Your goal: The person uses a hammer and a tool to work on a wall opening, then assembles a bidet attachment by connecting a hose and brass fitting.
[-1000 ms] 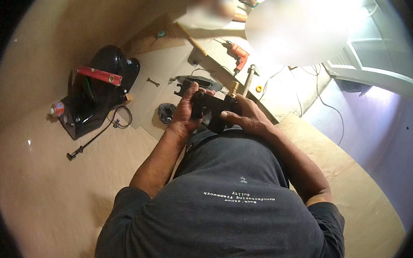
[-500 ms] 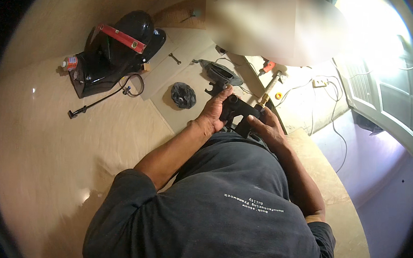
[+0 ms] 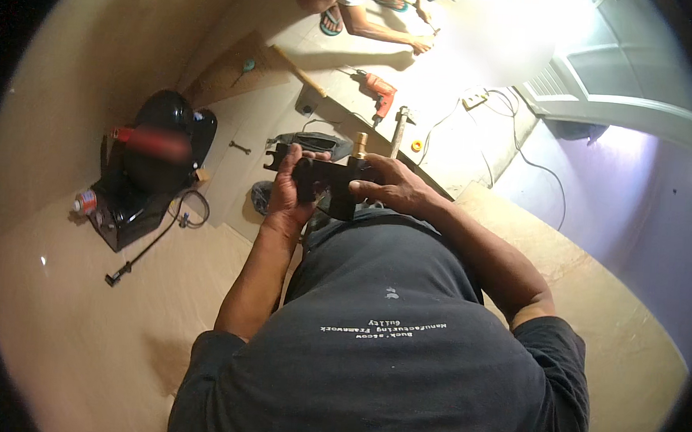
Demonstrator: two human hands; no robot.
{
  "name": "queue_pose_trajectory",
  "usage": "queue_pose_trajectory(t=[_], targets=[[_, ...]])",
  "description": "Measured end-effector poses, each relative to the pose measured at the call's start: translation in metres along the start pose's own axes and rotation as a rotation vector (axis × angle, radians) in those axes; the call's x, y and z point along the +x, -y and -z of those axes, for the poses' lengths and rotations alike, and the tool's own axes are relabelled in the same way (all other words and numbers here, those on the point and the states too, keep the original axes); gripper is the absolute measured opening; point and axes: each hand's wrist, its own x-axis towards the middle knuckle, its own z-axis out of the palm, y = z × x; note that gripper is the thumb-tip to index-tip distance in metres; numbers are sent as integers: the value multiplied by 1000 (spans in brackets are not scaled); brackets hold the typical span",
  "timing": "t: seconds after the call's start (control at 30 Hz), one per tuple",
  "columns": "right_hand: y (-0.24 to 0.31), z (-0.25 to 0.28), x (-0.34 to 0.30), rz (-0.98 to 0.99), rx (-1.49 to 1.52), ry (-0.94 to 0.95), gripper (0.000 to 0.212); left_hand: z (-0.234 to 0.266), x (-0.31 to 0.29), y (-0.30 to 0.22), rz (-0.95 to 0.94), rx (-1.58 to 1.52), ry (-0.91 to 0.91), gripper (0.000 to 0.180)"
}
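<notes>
Both my hands hold a black bracket-like fitting (image 3: pixel 334 182) in front of my belly. A brass threaded end (image 3: pixel 361 143) stands up from its right side, and a forked prong sticks out at its left. My left hand (image 3: pixel 285 185) is closed round the left part, its thumb lying up along it. My right hand (image 3: pixel 397 185) grips the right part below the brass end, with the thumb on the near face. Just beyond the fitting lies a dark waist pouch (image 3: pixel 314 145). A black plastic bag (image 3: pixel 261 197) is partly hidden by my left wrist.
To the left is a glossy black fixture (image 3: pixel 140 193) with a red spirit level, a can (image 3: pixel 85 201) and a hose (image 3: pixel 147 249). Ahead lie a wrench (image 3: pixel 240 146), hammer (image 3: pixel 400 129), orange drill (image 3: pixel 380 95), yellow ring (image 3: pixel 417 145) and cords. A co-worker's hand (image 3: pixel 422 45) is at the top.
My view has shifted, so the scene sits differently and a co-worker now shows at the top. The fitting stays in both hands, appearing farther left and turned slightly.
</notes>
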Motion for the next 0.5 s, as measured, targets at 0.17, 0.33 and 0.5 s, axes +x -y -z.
queue_pose_trajectory(t=[0.17,0.33,0.5], targets=[[19,0,-15,82,-69,25,58,-6,-8,-8,28,-36,41,34],[25,0,-23,153,-76,0,60,-12,-6,-15,26,40,82,31],[32,3,-29,227,-187,-27,54,-18,-3,-21,24,0,116,37]])
